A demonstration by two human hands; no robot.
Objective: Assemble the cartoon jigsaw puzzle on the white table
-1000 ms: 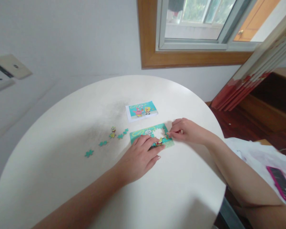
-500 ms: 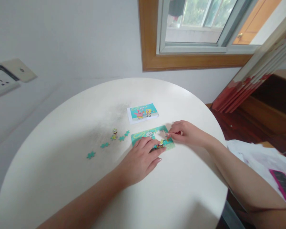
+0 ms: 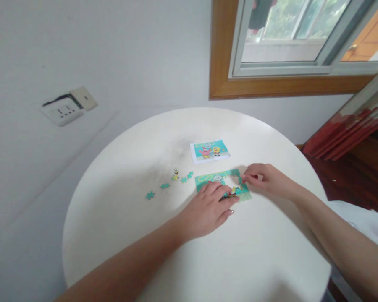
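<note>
A partly assembled jigsaw puzzle (image 3: pixel 204 179) with a teal cartoon picture lies on the white table, with a white gap in its upper right part. My left hand (image 3: pixel 209 207) rests flat over its lower left part, fingers stretched out and covering some of the picture. At the puzzle's right edge, beside the gap, my right hand (image 3: pixel 260 178) has thumb and forefinger pinched together. What sits between those fingertips is too small to make out. Loose puzzle pieces (image 3: pixel 150 195) lie in a row to the left, among them a yellow character piece (image 3: pixel 175 174).
Behind the puzzle lies a printed reference picture (image 3: pixel 211 151) of the same cartoon scene. The round white table (image 3: pixel 113 235) stands against a wall with a socket (image 3: pixel 63 110). A wood-framed window (image 3: pixel 290 86) and a red and cream curtain (image 3: pixel 349 126) are at the right.
My view has turned to the left, so the table and everything on it appear farther right. Both hands keep nearly the same places on the puzzle.
</note>
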